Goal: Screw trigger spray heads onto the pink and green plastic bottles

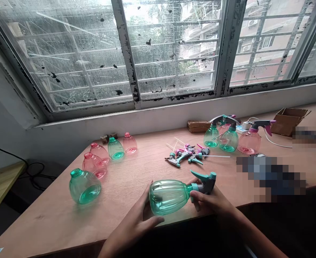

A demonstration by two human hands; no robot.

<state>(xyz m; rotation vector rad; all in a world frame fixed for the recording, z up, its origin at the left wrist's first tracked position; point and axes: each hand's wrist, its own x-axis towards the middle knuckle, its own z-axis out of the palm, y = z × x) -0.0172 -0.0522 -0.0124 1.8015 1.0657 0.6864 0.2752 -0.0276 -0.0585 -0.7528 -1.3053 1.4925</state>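
Note:
A green see-through spray bottle lies on its side at the near edge of the wooden table. My left hand cups its rounded base. My right hand grips the neck, where a teal and grey trigger head sits on the bottle. Both hands are closed on the bottle.
Capless bottles stand to the left: a green one, pink ones, another green and a pink. Loose trigger heads lie mid-table. Bottles with trigger heads stand at the back right by a cardboard box. Window behind.

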